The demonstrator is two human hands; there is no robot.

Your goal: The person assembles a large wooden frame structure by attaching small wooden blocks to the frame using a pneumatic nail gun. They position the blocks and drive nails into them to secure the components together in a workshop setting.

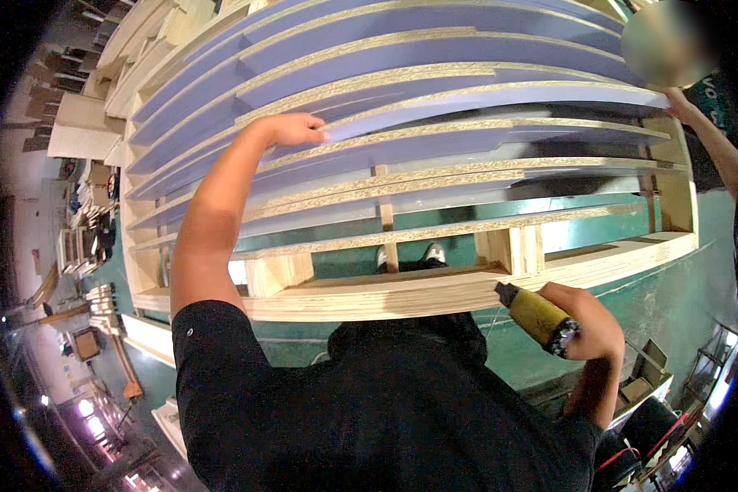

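Note:
My left hand (293,129) reaches across the large wooden frame (385,297). Its fingers are closed at the left end of a purple-faced board (467,107) with a rough chipboard edge. At that board's right end is another person's hand (676,105). My right hand (592,328) is wrapped round a yellow tool (541,318) with a black tip and a dark rear end; its exact kind cannot be made out. The tool points up and left, just outside the frame's near rail.
Several more purple-faced boards (361,49) stand on edge in rows within the frame. Green floor (459,238) shows through the gaps, with my shoes (435,252) below. Stacked wooden pieces (86,127) lie at the left, and an open box (644,369) stands at the lower right.

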